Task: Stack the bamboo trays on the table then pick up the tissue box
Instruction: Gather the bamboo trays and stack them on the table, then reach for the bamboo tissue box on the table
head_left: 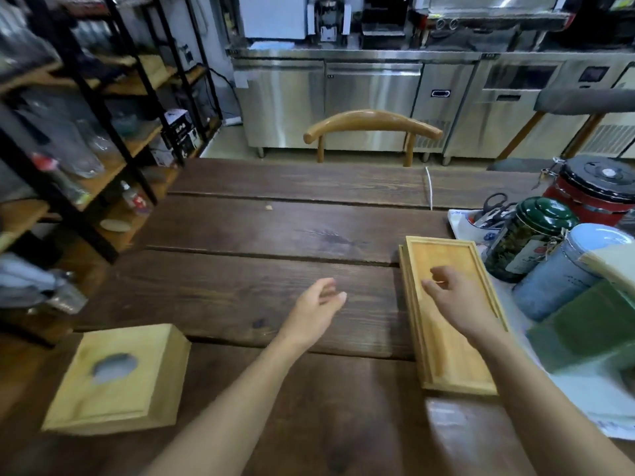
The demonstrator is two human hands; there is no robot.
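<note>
While the trays [446, 317] sit stacked at the tabletop's [275, 228] right side, the right hand [457, 300] hovers over them, its grip loose and empty; the left hand [316, 310] hangs released mid-table, the tissue box [117, 383] untouched near-left.

No text can be read. The green tin [525, 242] bears a label and the box [180, 130] on the shelf carries print, but both are too blurred to make out.
</note>
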